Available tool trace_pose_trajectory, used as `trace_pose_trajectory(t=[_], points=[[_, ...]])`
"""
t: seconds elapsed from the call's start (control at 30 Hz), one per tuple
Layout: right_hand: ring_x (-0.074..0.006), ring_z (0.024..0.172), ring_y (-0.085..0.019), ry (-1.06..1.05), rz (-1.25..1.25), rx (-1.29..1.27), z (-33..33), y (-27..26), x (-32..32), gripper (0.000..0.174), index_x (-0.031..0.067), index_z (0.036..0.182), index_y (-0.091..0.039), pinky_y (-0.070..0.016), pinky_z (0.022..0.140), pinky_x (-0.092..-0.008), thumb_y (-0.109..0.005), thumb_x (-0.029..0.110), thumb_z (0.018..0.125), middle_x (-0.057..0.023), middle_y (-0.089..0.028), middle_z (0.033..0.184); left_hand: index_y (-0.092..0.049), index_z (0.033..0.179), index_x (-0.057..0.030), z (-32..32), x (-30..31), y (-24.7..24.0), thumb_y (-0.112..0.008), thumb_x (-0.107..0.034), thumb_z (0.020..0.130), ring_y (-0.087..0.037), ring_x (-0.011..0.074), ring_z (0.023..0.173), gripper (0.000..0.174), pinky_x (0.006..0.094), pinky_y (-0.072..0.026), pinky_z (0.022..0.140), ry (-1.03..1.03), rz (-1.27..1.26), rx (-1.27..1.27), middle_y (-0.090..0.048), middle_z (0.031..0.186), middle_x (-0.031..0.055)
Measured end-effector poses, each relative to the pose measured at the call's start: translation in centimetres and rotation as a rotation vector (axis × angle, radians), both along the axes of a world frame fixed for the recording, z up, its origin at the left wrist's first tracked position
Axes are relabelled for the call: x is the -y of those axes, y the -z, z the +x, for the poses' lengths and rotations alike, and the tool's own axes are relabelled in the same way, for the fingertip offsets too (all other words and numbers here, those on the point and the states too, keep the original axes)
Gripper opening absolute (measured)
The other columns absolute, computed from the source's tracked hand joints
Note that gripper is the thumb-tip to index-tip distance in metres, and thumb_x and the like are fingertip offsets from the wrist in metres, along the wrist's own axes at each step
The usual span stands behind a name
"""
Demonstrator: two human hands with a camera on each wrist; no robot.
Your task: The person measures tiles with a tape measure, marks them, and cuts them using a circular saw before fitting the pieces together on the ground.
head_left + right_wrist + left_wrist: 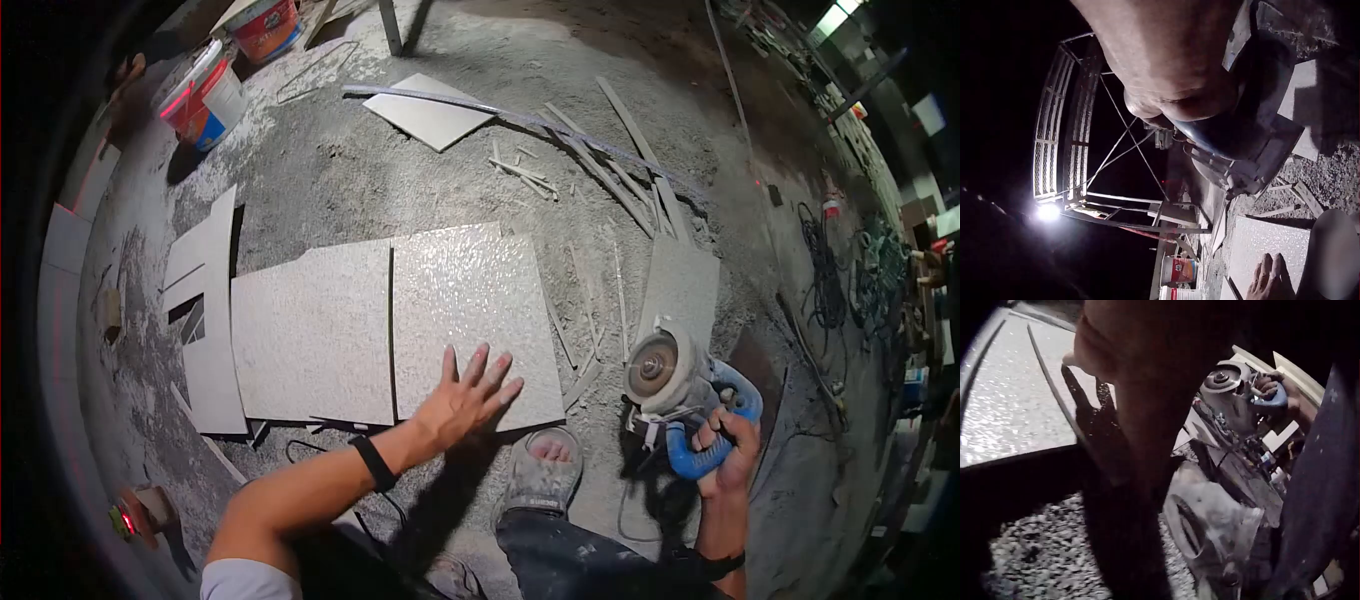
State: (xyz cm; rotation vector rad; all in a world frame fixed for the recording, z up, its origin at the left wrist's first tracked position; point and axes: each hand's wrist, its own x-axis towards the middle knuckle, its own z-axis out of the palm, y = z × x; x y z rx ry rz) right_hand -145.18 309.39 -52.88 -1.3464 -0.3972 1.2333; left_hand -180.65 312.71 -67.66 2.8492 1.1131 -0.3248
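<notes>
My right hand (pixel 728 450) grips the blue handle of a handheld circular saw (pixel 683 385). The saw's round disc and dusty guard face up, over the ground at the right. My left hand (pixel 462 402) has its fingers spread over the near right part of a glossy pale tile (pixel 475 290). A second pale tile (pixel 310 335) lies beside it on the left, a narrow dark gap between them. In the right wrist view the saw's blue body (pixel 1210 139) is partly hidden behind the right hand, and the left fingers (pixel 1264 272) show over the tile.
Cut tile pieces (pixel 205 320) lie at the left. Farther off are a loose tile (pixel 428 115), a long straightedge (pixel 560 128) and thin offcut strips (pixel 605 180). Buckets (pixel 205 100) stand at back left. A sandaled foot (pixel 545 470) is near the tile's front edge. Cables (pixel 820 260) lie at right.
</notes>
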Motion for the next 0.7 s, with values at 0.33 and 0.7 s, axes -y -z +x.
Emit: trace_pose_trajectory(t=[0.33, 0.7], points=[[-0.0161, 0.056, -0.056, -0.234, 0.113, 0.137, -5.4, 0.6, -6.6, 0.026, 0.0010, 0.108, -0.054, -0.0483, 0.051, -0.0304, -0.063, 0.005, 0.084, -0.0061, -0.057, 0.076, -0.028, 0.157, -0.0290, -5.2, -2.6, -2.0, -0.078, -0.053, 0.075, -0.022, 0.0445, 0.148, 0.099, 0.0739, -0.0259, 0.109, -0.146, -0.227, 0.132, -0.024, 0.162, 0.0173], [-0.0105, 0.057, -0.054, -0.452, 0.227, 0.353, -11.3, 3.3, -19.5, 0.027, 0.0022, 0.109, -0.059, -0.0446, 0.052, -0.0254, -0.060, 0.002, 0.083, -0.0030, -0.058, 0.081, -0.033, 0.156, -0.0213, -3.1, -4.4, 0.9, -0.078, -0.060, 0.072, -0.014, 0.0520, 0.148, 0.103, 0.0621, -0.0186, 0.119, -0.624, -0.152, 0.443, -0.017, 0.162, 0.0286]])
